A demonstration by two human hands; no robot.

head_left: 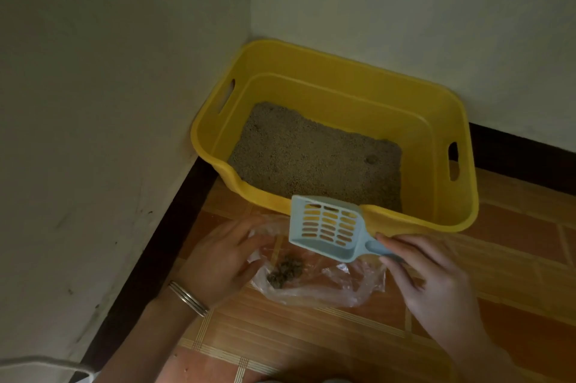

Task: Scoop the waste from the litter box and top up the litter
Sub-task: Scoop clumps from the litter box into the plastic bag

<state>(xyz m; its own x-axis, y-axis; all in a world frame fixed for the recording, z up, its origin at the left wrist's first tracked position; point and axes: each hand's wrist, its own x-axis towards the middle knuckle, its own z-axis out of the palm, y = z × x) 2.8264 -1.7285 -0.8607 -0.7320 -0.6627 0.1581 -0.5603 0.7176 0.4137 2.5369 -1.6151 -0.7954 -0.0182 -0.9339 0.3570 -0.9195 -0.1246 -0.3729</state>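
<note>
Holding the mouth of the clear plastic bag [314, 289] open, your left hand [218, 258] has its fingers curled into the film at the bag's left edge. That grip looks meant to give the scoop a wide target. Two thin bangles [188, 298] sit on that wrist.

Inside the bag, flat on the tiled floor [311, 339], lies a small dark heap of waste [285, 272]. Just above it, the pale blue scoop [327, 228] hangs with its slotted face tilted up and nothing in it. I'd judge a load has been tipped out.

Your right hand [436, 283] pinches the scoop's handle between thumb and fingertips, a light hold that suits turning it.

Beyond the scoop, the yellow litter box [461, 164] is tucked into the wall corner. Its litter [311, 158] lies shallow, with one small dent near the right side worth checking. No fresh litter supply is in view for topping up.
</note>
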